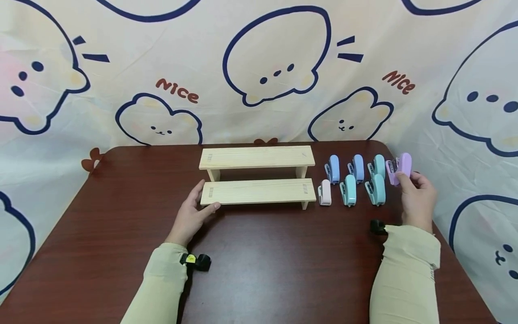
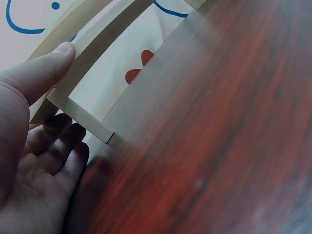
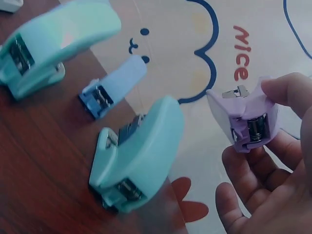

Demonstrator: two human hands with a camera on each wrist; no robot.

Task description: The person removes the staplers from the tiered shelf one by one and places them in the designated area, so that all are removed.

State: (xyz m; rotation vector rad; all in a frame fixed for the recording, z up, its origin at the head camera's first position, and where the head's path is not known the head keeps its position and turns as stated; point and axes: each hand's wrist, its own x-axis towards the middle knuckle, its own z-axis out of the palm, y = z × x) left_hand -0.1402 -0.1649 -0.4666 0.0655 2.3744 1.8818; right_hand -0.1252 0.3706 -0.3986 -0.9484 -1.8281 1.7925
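Observation:
My right hand (image 1: 418, 198) pinches a purple stapler (image 1: 400, 168) between thumb and fingers, above the table's right side. In the right wrist view the same purple stapler (image 3: 248, 117) shows its metal parts. At the left end of the lower step of a pale wooden two-tier stand (image 1: 259, 191), my left hand (image 1: 192, 216) holds the board. Its thumb (image 2: 53, 68) lies against the board's edge, with the other fingers curled beneath. Nearest the purple stapler are teal staplers (image 1: 376, 190). Two blue staplers (image 1: 332, 169) and a white stapler (image 1: 324, 192) stand closer to the stand.
The brown table (image 1: 283, 270) carries the stand and staplers near its back edge. Behind it and along the sides hangs a cartoon-printed cloth (image 1: 259, 121). The staplers stand close together in two rows right of the stand.

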